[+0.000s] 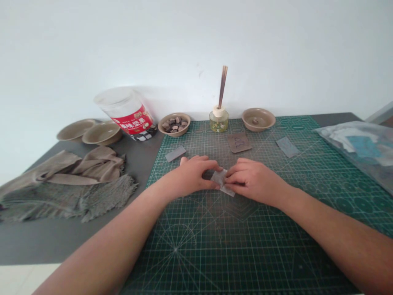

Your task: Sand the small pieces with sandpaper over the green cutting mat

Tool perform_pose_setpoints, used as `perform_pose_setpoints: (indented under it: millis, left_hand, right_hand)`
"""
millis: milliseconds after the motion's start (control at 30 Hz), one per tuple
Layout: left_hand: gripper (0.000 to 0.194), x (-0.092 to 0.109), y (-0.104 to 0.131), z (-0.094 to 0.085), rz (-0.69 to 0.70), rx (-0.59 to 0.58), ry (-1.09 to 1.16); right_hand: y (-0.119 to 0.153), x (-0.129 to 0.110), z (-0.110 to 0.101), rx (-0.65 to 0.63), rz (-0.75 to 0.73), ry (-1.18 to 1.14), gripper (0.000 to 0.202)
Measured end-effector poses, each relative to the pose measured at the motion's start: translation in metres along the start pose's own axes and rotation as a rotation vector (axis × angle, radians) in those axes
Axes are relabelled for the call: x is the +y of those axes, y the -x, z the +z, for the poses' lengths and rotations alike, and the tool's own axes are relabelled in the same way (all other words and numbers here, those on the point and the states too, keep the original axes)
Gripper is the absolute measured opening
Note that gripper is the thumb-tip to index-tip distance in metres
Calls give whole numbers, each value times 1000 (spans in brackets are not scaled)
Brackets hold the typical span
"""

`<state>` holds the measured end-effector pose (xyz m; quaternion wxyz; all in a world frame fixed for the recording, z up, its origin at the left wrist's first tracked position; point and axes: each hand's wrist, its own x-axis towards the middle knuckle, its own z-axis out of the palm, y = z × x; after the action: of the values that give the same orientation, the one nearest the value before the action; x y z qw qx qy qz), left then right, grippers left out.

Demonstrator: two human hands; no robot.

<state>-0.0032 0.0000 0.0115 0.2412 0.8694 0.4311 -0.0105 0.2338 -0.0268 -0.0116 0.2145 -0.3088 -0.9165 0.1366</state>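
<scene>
A small pale grey sheet [227,191] lies on the green cutting mat [196,254] between both hands. With thumb and forefinger at its left edge, my left hand [196,174] grips the sheet. My right hand [250,179] has its fingertips pinched together over the sheet's middle; what is between them, if anything, is hidden. Two similar grey strips lie apart, the left strip [176,153] beyond my left hand and the right strip [287,146] beyond my right. Behind the hands is a brown square piece [239,142] with dark marks.
At the back stand a bowl of small brown and dark chunks [174,124], a reed diffuser [219,119] and another bowl [258,119]. A red-labelled plastic jar [129,114], two bowls [102,133] and a grey-brown cloth [76,184] are left. A plastic bag [365,147] lies right.
</scene>
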Motion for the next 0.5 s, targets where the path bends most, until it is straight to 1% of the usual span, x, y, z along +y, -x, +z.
perform_pose_setpoints:
  millis: [133, 200, 333, 500]
  left_hand:
    - [42, 0, 1, 0, -2, 4, 1]
    - [42, 0, 1, 0, 5, 2, 2]
    - [43, -1, 0, 0, 7, -3, 0]
    - [44, -2, -1, 1, 18, 6, 1]
  right_hand:
    - [0, -1, 0, -48, -47, -74, 11]
    - [-2, 0, 1, -31, -39, -58, 11]
    - [-3, 2, 2, 19, 25, 0, 10]
    - [-4, 3, 1, -4, 8, 6, 11]
